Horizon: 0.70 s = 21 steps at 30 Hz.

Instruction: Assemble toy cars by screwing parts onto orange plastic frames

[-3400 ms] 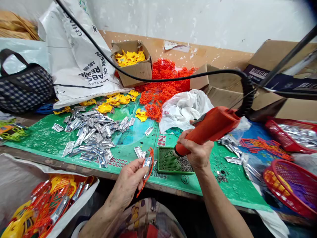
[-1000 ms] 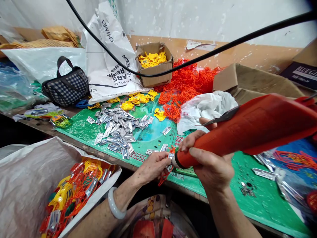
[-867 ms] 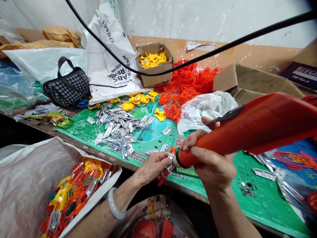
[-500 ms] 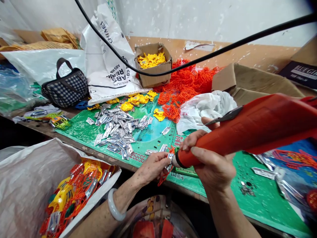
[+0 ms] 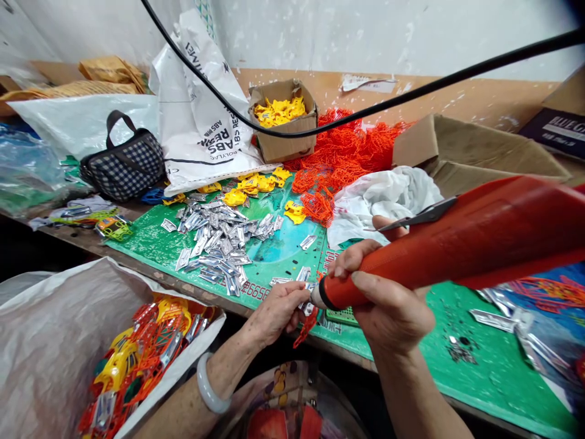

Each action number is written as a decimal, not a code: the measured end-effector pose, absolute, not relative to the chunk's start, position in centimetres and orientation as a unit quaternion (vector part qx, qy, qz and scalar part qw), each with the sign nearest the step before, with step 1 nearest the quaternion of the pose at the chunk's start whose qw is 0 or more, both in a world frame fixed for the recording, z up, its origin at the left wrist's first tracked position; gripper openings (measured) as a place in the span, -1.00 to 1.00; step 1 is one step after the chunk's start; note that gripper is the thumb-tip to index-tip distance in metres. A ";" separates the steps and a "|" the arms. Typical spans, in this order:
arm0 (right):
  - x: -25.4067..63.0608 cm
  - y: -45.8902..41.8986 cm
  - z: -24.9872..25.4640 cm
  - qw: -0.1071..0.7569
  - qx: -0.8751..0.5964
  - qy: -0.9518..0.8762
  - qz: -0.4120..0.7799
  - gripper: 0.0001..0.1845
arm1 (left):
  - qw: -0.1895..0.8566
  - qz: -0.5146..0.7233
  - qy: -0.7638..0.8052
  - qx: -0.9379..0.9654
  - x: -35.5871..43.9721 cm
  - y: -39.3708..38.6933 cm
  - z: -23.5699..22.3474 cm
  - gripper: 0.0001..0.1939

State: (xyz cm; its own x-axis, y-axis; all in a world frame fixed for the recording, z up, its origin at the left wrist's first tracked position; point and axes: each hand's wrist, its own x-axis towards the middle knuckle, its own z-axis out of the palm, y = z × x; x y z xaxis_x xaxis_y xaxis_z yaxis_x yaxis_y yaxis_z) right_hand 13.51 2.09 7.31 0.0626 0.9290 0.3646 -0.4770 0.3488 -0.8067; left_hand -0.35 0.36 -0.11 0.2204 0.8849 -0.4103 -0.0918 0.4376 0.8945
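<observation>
My left hand (image 5: 276, 311) pinches a small orange plastic piece with a silver metal plate (image 5: 305, 308) at the table's front edge. My right hand (image 5: 384, 292) is wrapped round a big orange electric screwdriver (image 5: 457, 241), whose tip presses against that piece. A black cable (image 5: 365, 113) runs from the tool up across the view. Under the tool's tip lies a small green screw tray (image 5: 340, 316), mostly hidden.
A heap of silver metal plates (image 5: 214, 238) lies on the green mat (image 5: 150, 238). Behind are yellow parts (image 5: 249, 186), a box of yellow parts (image 5: 281, 119), an orange pile (image 5: 347, 152), white cloth (image 5: 384, 195), a checked bag (image 5: 121, 158). A white sack of finished pieces (image 5: 137, 353) stands lower left.
Since the first frame the tool has come from the green tray to the piece in my left hand. Over the last second both hands barely moved; the view shifted slightly.
</observation>
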 end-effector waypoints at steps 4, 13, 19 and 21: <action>13.6 2.0 7.1 0.684 -0.239 -0.447 0.525 -0.49 | 0.685 0.367 0.504 0.377 -0.2 0.3 -0.2 -0.74; 13.8 1.9 7.2 0.683 -0.231 -0.442 0.534 -0.46 | 0.691 0.372 0.503 0.363 -0.2 0.4 -0.5 -0.76; 13.9 1.9 7.2 0.684 -0.231 -0.446 0.530 -0.46 | 0.690 0.371 0.505 0.362 -0.2 0.3 -0.5 -0.75; 13.9 1.9 7.2 0.682 -0.234 -0.448 0.528 -0.46 | 0.687 0.371 0.508 0.363 -0.2 0.3 -0.4 -0.76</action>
State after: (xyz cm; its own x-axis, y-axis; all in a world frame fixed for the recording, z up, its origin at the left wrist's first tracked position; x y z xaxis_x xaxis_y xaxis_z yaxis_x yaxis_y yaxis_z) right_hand 13.90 1.95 7.18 0.0400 0.9302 0.3649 -0.5115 0.3327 -0.7922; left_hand -0.19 0.30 -0.39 0.2086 0.8787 -0.4293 -0.1403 0.4613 0.8761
